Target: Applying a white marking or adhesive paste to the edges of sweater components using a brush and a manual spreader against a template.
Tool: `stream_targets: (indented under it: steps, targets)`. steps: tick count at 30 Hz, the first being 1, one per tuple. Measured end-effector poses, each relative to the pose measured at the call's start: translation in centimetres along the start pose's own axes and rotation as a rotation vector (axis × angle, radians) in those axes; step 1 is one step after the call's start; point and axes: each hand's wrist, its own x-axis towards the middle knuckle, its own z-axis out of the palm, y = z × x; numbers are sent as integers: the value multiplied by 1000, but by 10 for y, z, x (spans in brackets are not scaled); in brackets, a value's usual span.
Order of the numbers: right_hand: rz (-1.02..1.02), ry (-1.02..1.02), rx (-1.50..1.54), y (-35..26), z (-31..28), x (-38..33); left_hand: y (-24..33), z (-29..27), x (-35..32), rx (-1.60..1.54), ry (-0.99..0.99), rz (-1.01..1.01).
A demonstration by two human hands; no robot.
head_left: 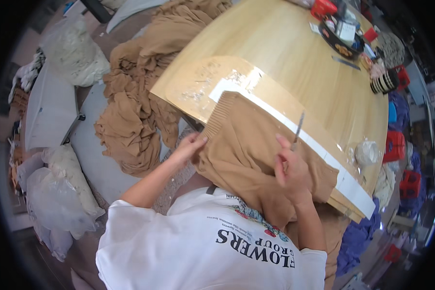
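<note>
A tan knitted garment piece (pixel 256 130) with a ribbed band lies over the table's near edge and hangs toward my lap. My left hand (pixel 191 146) is closed on its left side, with thumb and fingers pinching the fabric beside the ribbing. Over the right part of the knit, my right hand (pixel 293 171) is closed around a slim pointed metal tool (pixel 299 126), whose tip points away from me. The fingers hide the tool's lower end, so its exact kind does not show. Beneath the knit's far edge runs a white strip (pixel 280 117) along the tabletop.
The wooden table (pixel 241 38) carries a dark tray of small items (pixel 343 41), a striped black-and-white roll (pixel 384 83) and a clear plastic bundle (pixel 366 152). More tan knitwear (pixel 130 125) is heaped at left, near filled plastic bags (pixel 58 188). Red crates (pixel 394 146) stand at right.
</note>
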Motion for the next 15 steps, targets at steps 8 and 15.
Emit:
stream_targets:
  steps: [8,15]
  targets:
    - [309,-367,631,-66,10,66,126,75,-102,257,-377,809]
    - [-182,532,161,-13,-124,165,77,145,-77,272,-605,637]
